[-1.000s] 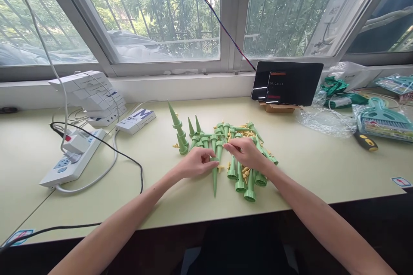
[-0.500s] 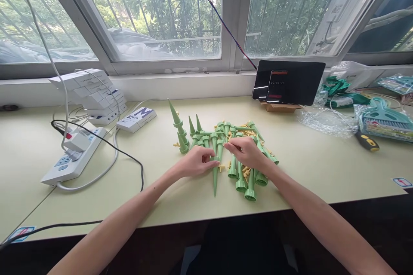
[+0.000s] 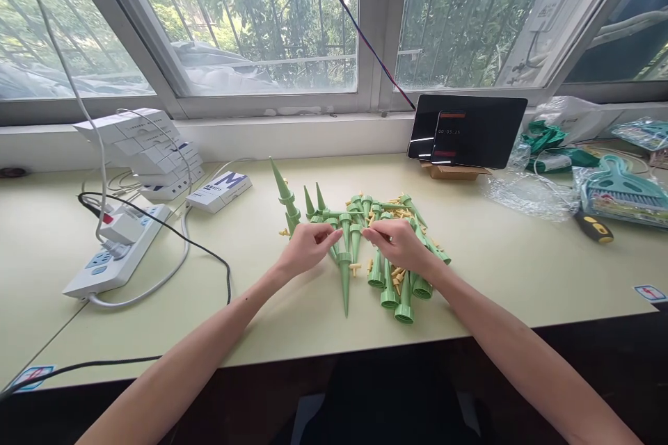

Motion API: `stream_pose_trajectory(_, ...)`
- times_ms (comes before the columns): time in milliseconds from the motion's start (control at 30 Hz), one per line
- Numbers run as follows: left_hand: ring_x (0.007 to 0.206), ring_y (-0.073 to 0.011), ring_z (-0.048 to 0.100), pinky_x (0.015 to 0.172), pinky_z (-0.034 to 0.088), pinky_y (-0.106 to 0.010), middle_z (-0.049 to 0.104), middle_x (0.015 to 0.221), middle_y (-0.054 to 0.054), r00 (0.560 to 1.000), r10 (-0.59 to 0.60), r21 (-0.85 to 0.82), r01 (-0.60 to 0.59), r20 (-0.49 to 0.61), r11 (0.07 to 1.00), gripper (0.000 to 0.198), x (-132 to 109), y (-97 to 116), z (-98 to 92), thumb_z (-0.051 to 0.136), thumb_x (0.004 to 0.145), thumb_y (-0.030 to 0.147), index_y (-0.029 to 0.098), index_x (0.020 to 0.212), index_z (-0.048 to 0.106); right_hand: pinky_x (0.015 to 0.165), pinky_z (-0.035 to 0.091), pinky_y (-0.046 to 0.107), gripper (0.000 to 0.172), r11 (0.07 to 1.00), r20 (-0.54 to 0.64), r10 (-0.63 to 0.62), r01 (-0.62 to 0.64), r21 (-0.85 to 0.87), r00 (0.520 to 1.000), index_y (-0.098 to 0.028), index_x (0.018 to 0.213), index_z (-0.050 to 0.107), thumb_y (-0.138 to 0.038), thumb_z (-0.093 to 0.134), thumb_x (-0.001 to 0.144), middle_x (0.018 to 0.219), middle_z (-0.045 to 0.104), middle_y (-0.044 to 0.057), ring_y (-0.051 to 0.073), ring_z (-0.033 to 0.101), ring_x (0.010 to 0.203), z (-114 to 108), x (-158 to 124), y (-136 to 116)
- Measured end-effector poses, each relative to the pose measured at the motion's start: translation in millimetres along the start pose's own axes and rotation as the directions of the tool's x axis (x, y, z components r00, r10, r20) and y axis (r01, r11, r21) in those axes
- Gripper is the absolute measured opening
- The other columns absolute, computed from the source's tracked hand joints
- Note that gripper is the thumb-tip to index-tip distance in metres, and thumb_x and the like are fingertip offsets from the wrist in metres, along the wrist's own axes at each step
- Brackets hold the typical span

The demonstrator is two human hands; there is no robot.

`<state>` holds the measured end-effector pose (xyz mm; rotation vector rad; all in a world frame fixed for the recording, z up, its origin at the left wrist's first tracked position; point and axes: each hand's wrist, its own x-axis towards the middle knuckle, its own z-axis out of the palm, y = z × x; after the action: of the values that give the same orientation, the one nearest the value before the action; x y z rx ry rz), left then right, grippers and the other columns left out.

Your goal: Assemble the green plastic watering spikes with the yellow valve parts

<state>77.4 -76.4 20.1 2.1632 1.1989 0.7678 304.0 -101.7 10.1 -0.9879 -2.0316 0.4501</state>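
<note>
Green cone spike (image 3: pixel 345 278) lies centre frame on the desk (image 3: pixel 495 271), tip toward the bottom edge, collar end up between both hands. Left hand (image 3: pixel 305 247) is just left of the collar, grip curled closed with thumb on forefinger; can't tell if anything's in it. Right hand (image 3: pixel 399 243) is just right of it, grip pinched shut at the fingertips; whatever's in there is too small to read. Small yellow fittings (image 3: pixel 356 268) lie loose beside the spike and through the spike pile (image 3: pixel 389 288) below the right hand.

My take: steady the collar with the left, bring the small part in straight with the right, and keep wrists low so the pile doesn't roll. Power strip (image 3: pixel 104 268) at left and tablet (image 3: pixel 470 132) at upper right are well apart.
</note>
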Motion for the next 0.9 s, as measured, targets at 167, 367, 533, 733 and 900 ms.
stream_pose_trajectory(167,0.049,-0.0088,0.03,0.048,0.026,-0.024,0.036,0.05,0.004,0.99,-0.021,0.021,0.024,-0.138,0.999,0.041,2.1,-4.6,0.6,0.053,0.09,0.043,0.016,0.058,0.052,0.052,0.025,0.026,0.05,1.0,-0.003,-0.01,0.01,-0.004,1.0,-0.019,0.06,0.024,-0.044,0.041,0.1,0.054,0.027,-0.005,0.009,0.025,0.051,0.3,0.3,0.2)
stream_pose_trajectory(367,0.049,-0.0087,0.029,0.05,0.025,-0.024,0.036,0.05,0.004,0.989,0.013,0.065,-0.004,-0.148,0.998,0.041,1.1,-6.2,5.6,0.053,0.089,0.039,0.016,0.055,0.047,0.052,0.026,0.026,0.05,1.0,0.007,-0.002,0.002,-0.02,1.0,-0.02,0.06,0.026,-0.045,0.04,0.1,0.053,0.029,-0.005,0.01,0.027,0.05,0.7,0.1,-0.6)
stream_pose_trajectory(533,0.049,-0.0087,0.03,0.05,0.026,-0.024,0.036,0.049,0.004,0.991,0.011,0.07,-0.002,-0.135,0.998,0.041,0.9,-6.0,6.2,0.053,0.089,0.039,0.016,0.056,0.047,0.052,0.026,0.026,0.049,1.0,0.014,-0.002,0.002,-0.025,1.0,-0.02,0.06,0.026,-0.043,0.041,0.101,0.053,0.03,-0.005,0.009,0.027,0.049,0.3,0.1,-0.3)
stream_pose_trajectory(733,0.049,-0.0087,0.03,0.05,0.026,-0.024,0.038,0.049,0.004,0.991,0.023,0.073,-0.014,-0.133,0.997,0.04,0.5,-5.4,5.8,0.052,0.089,0.038,0.016,0.056,0.047,0.051,0.027,0.026,0.049,0.999,0.025,0.009,-0.008,-0.032,1.0,-0.02,0.059,0.027,-0.042,0.041,0.101,0.053,0.031,-0.005,0.009,0.028,0.049,0.4,-0.4,0.0)
stream_pose_trajectory(900,0.049,-0.0088,0.03,0.05,0.026,-0.024,0.039,0.049,0.004,0.991,0.029,0.08,-0.018,-0.13,0.997,0.04,0.4,-5.0,6.2,0.052,0.089,0.039,0.016,0.056,0.049,0.051,0.028,0.026,0.05,1.0,0.032,0.009,-0.008,-0.023,0.999,-0.02,0.06,0.028,-0.046,0.04,0.1,0.052,0.031,-0.005,0.009,0.028,0.049,0.9,0.0,0.3)
